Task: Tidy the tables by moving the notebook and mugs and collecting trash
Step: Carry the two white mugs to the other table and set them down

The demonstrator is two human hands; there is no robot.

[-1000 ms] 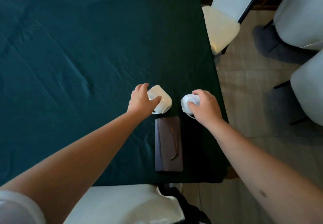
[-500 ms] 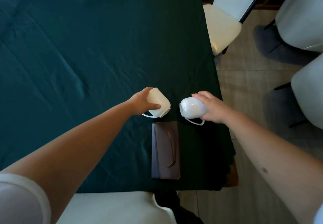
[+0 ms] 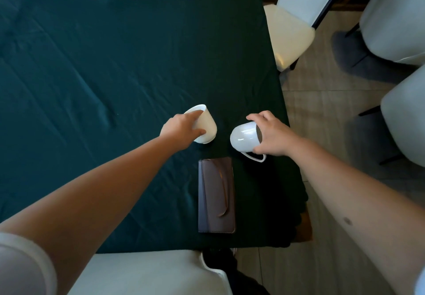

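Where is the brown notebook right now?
In the head view, the brown notebook lies flat on the green tablecloth near its right front corner, just nearer the person than the two held white mugs.

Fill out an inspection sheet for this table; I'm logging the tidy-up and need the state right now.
Surface: table under a dark green cloth, creased, bare over most of its area.
Job's things: two white mugs, both tilted in the person's grip; brown notebook lying flat and closed near the near edge, apart from both mugs.
Clutter: no trash seen on this table.
Grippers: left hand grips the left mug; right hand grips the right mug at its rim, handle hanging down.
Cables: nothing seen.
Surroundings: white chairs around the table, tiled floor on the right.
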